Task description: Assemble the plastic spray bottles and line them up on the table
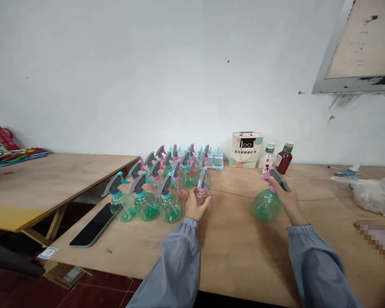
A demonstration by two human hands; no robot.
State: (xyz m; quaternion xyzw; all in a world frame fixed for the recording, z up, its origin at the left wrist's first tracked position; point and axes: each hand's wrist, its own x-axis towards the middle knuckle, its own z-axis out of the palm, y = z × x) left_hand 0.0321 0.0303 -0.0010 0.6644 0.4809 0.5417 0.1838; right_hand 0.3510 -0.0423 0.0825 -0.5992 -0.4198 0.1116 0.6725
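Note:
My left hand (196, 206) is wrapped round the body of a clear pink spray bottle (203, 194) that stands upright at the right end of a group of spray bottles. My right hand (282, 192) grips the grey-and-pink head of a green spray bottle (267, 206), apart from the group on the right; it looks slightly blurred. Close to my left hand are a green spray bottle with a teal collar (170, 208) and another like it (146, 207). Several more, green and pink, stand in rows behind.
A black phone (93, 226) lies at the table's left edge. Behind the bottles is a light blue plastic rack (217, 159). A paper bag (245, 156), a white-labelled bottle (268, 158) and a dark red bottle (285, 159) stand by the wall. A plastic bag (374, 194) lies right.

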